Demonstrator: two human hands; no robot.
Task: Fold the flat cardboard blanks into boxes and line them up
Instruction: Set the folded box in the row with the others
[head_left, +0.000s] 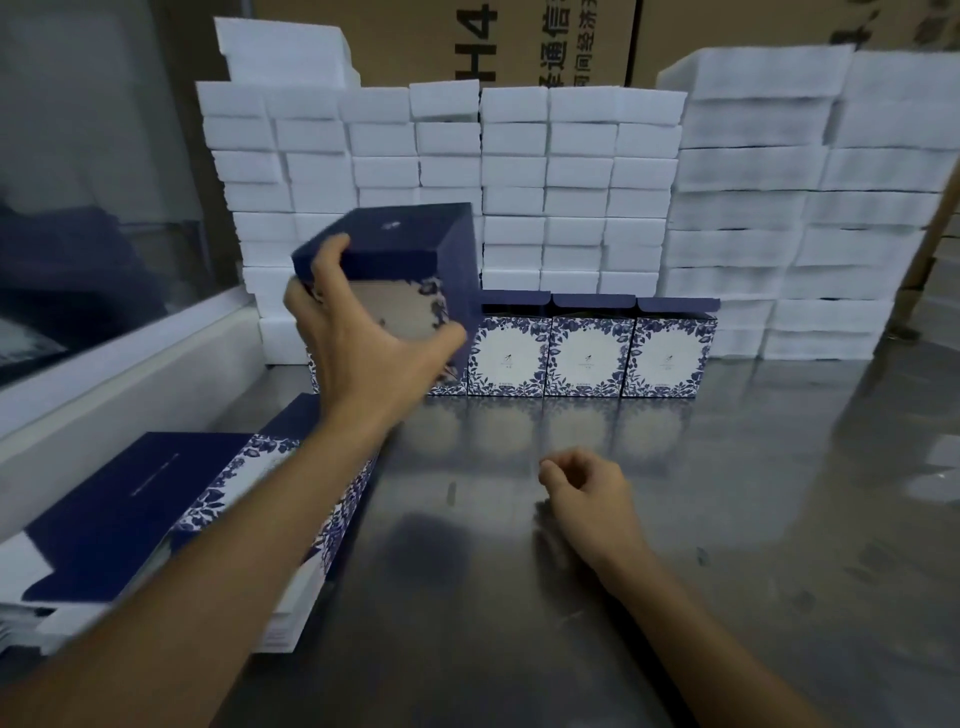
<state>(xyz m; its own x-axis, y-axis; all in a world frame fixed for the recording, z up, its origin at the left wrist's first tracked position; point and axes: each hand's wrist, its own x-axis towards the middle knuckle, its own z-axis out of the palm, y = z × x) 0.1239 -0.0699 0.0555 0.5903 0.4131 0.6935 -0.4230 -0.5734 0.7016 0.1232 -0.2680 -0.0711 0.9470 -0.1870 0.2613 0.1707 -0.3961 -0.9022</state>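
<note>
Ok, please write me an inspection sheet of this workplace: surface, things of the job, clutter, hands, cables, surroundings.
Surface: shiny metal table, reflecting the boxes.
Job's things: three folded blue floral boxes stand in a row at the back, top flaps up; a fourth, partly hidden, stands at the row's left end behind the left hand; one more folded box is held tilted above it; stack of flat blanks at the left edge.
Clutter: nothing seen.
Hands: left hand grips the tilted box; right hand is loosely curled over the table, holding nothing.
Cables: nothing seen.
Surroundings: wall of stacked white foam blocks; brown printed cartons behind; a window at left.
</note>
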